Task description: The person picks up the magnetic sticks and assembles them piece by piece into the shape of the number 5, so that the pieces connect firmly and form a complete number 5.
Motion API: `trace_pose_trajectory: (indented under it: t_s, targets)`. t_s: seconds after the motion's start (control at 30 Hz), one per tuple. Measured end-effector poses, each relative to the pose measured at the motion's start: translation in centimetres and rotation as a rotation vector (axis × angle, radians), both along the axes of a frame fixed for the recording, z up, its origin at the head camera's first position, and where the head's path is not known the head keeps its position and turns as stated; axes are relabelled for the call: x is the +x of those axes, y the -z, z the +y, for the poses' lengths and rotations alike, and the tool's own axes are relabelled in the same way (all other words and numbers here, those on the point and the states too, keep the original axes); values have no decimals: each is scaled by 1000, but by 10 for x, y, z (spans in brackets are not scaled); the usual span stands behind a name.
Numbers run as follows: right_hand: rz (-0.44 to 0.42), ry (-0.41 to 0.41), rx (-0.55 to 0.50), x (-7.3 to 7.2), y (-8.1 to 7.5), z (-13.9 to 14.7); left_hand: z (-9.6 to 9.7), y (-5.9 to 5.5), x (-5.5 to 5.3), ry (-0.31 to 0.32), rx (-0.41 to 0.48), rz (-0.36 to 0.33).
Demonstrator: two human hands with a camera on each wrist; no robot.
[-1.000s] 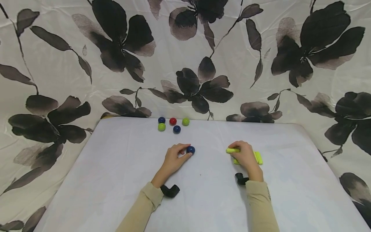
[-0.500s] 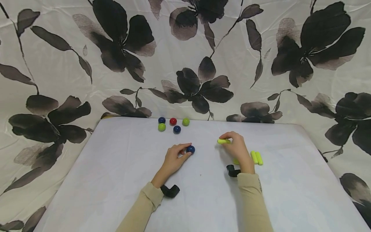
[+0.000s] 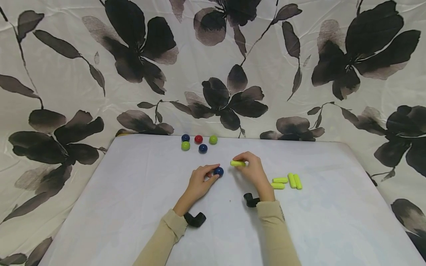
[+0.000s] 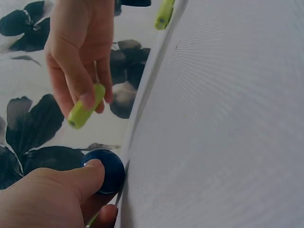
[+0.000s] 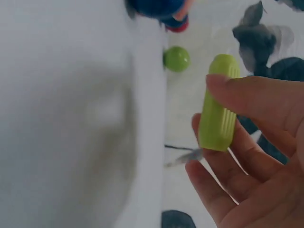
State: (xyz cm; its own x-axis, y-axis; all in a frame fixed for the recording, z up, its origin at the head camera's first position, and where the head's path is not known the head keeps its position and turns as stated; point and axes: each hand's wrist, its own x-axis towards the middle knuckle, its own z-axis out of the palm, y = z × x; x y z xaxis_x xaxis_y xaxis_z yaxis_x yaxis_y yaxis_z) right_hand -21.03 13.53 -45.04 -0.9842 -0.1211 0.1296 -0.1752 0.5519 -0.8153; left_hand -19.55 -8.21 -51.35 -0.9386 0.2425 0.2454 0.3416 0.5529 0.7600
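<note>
Pinching blue ball [image 3: 218,171] in left hand [image 3: 199,181], half-covered by thumb [image 4: 89,179] in left wrist view | pinching yellow-green stick [image 3: 237,163] in right hand [image 3: 253,170] | partly hiding loose stick [image 3: 279,186] behind wrist [image 3: 266,191]

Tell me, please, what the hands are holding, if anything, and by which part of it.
The left hand pinches a blue ball by opposite sides; the right hand holds a yellow-green stick by its long sides.
</note>
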Motion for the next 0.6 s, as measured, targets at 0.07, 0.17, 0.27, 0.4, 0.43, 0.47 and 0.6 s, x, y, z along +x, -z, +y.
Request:
trace_pose_trajectory:
  t_s: [0.07,0.17,0.27,0.4,0.43,0.47,0.6]
  targets:
    - [-11,-8,-42,1,6,-4,0,-1,0,2,3,1]
    - [-41,-20,-111,3,16,-6,0,-2,1,3,3,2]
    - [-65,-50,-153,4,26,-7,0,-2,1,0,1,1]
    - [-76,-89,-181,4,34,-5,0,-1,2,1,12,9]
    - [-76,-97,-189,4,36,-5,0,-1,2,2,13,12]
    - [-79,-102,-198,4,37,-4,0,-1,2,3,15,15]
    - [-88,-128,-230,4,44,-3,0,-1,1,8,17,19]
